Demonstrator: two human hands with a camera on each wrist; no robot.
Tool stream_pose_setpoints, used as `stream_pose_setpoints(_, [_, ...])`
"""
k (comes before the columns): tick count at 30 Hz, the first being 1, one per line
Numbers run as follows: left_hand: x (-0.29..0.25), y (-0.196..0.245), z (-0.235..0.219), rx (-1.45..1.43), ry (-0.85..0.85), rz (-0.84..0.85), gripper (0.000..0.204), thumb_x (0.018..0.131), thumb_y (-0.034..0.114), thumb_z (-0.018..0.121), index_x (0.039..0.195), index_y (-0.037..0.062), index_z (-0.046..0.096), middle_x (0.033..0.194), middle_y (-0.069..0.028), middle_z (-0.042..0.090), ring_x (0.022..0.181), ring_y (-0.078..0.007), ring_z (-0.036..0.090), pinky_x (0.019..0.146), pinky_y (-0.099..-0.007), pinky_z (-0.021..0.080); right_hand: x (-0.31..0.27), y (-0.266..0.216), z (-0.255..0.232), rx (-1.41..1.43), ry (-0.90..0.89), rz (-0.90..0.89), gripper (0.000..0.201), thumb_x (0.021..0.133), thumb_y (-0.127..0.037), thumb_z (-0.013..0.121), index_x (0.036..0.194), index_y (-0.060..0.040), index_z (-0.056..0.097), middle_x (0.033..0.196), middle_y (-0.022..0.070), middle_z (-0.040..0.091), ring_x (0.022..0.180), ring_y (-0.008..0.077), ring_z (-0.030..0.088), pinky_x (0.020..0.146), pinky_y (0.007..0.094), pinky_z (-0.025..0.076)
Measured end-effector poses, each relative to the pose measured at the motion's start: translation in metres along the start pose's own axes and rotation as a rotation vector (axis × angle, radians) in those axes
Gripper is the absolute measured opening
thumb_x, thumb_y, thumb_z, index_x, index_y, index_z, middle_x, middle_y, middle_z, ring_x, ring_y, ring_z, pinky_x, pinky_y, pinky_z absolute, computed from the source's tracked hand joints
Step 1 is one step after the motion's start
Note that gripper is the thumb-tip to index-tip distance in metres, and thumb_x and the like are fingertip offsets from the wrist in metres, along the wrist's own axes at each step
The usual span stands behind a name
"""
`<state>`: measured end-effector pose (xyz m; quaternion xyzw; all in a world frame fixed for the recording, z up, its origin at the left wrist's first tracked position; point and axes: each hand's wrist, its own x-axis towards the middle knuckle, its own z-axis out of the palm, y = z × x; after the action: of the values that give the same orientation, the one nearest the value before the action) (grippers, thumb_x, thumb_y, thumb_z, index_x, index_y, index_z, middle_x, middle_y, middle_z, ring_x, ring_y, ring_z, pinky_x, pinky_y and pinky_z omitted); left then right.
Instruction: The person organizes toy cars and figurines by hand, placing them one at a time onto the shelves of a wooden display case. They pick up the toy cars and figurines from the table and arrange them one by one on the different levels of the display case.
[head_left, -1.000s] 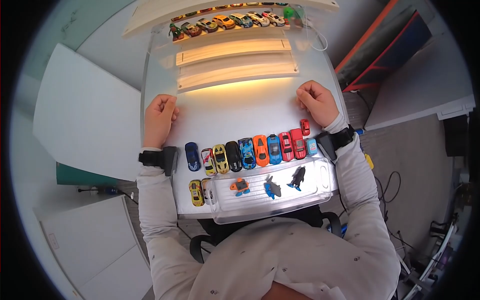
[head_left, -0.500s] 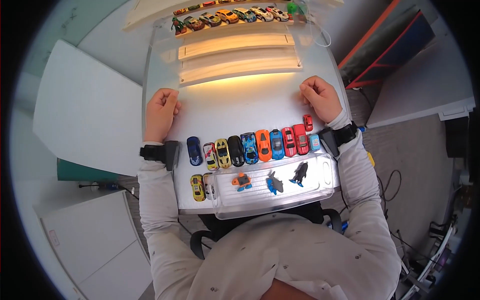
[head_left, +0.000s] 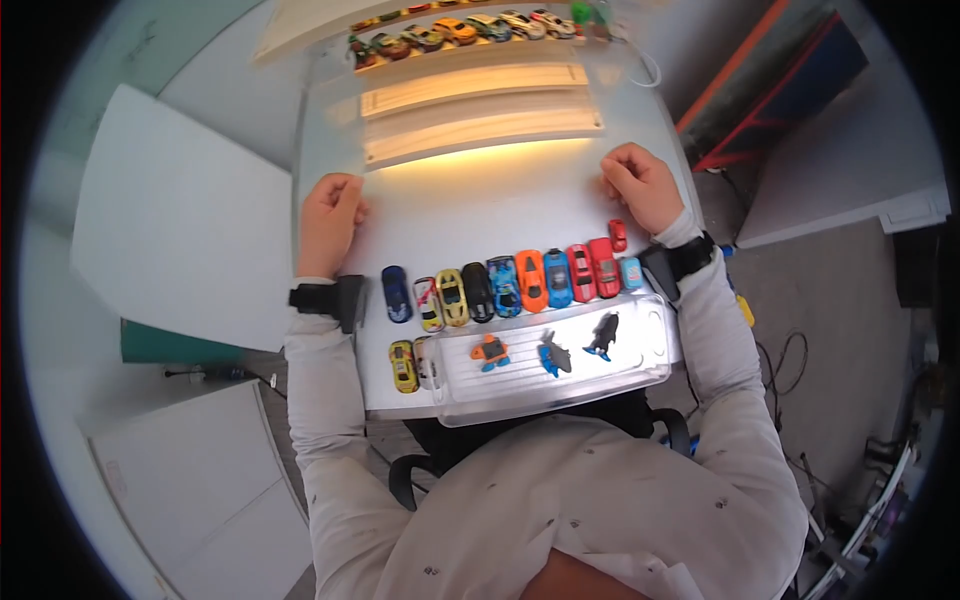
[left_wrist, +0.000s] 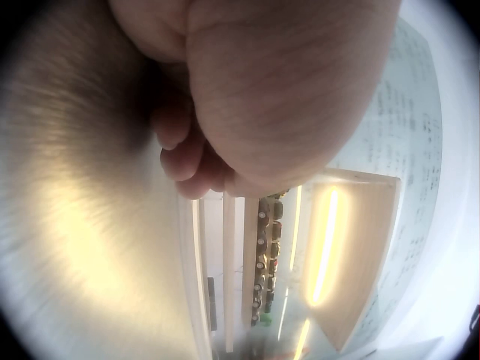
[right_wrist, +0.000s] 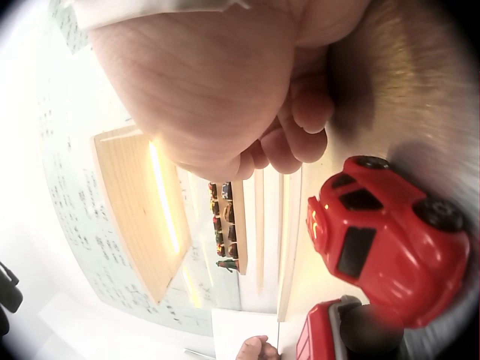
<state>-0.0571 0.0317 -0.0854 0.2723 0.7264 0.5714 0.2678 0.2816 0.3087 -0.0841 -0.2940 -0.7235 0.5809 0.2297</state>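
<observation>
My left hand (head_left: 332, 226) rests on the table's left side with its fingers loosely curled and nothing in them. Across from it, the right hand (head_left: 643, 188) lies in much the same way, also holding nothing. Between them and my body stretches a row of toy cars, from a dark blue car (head_left: 397, 293) on the left to a light blue one (head_left: 630, 272) on the right. A small red car (right_wrist: 394, 236) sits close to the right hand. In front of the row, a clear plastic tray (head_left: 550, 405) holds an orange-and-grey figure (head_left: 490, 352), a grey-and-blue one (head_left: 554, 355) and a black-and-blue one (head_left: 602, 337).
A lit wooden tiered shelf (head_left: 480, 140) stands at the table's far side, with several toy cars (head_left: 455, 32) on its upper tier. Left of the tray sits a yellow car (head_left: 403, 367), beside another partly seen through the tray's end. Cables (head_left: 790, 365) lie on the floor at right.
The head view has shifted slightly, so the table appears higher and a little to the right. Hands and toys keep their places on the table.
</observation>
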Motion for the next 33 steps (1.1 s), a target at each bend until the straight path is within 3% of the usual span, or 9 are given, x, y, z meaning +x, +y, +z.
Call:
stream_pose_setpoints(3, [0.004, -0.008, -0.006, 0.001, 0.014, 0.008, 0.014, 0.102, 0.019, 0.063, 0.100, 0.0058, 0.065, 0.075, 0.0014, 0.062, 0.063, -0.0057, 0.053, 0.057, -0.0216, 0.043, 0.007, 0.015, -0.001, 0.047, -0.038, -0.018, 0.013, 0.102, -0.016, 0.062, 0.102, -0.0026, 0.063, 0.077, -0.0008, 0.062, 0.066, 0.0066, 0.056, 0.061, 0.0235, 0.045])
stream_pose_setpoints(16, [0.000, -0.002, -0.005, -0.007, 0.007, 0.035, 0.016, 0.101, 0.019, 0.063, 0.099, 0.0034, 0.066, 0.074, 0.0003, 0.064, 0.063, -0.0058, 0.055, 0.058, -0.0224, 0.043, 0.004, 0.001, 0.000, 0.008, -0.038, 0.000, 0.014, 0.104, -0.018, 0.060, 0.098, -0.0058, 0.061, 0.076, -0.0031, 0.060, 0.064, 0.0037, 0.052, 0.058, 0.0206, 0.040])
stream_pose_setpoints(33, [0.001, -0.005, -0.001, -0.049, 0.176, 0.071, 0.015, 0.100, 0.018, 0.066, 0.097, 0.0034, 0.067, 0.071, 0.0005, 0.063, 0.055, -0.0040, 0.050, 0.050, -0.0228, 0.039, 0.003, -0.003, 0.001, -0.012, -0.035, 0.000, 0.013, 0.104, -0.018, 0.060, 0.099, -0.0055, 0.062, 0.074, -0.0029, 0.060, 0.064, 0.0037, 0.053, 0.058, 0.0203, 0.041])
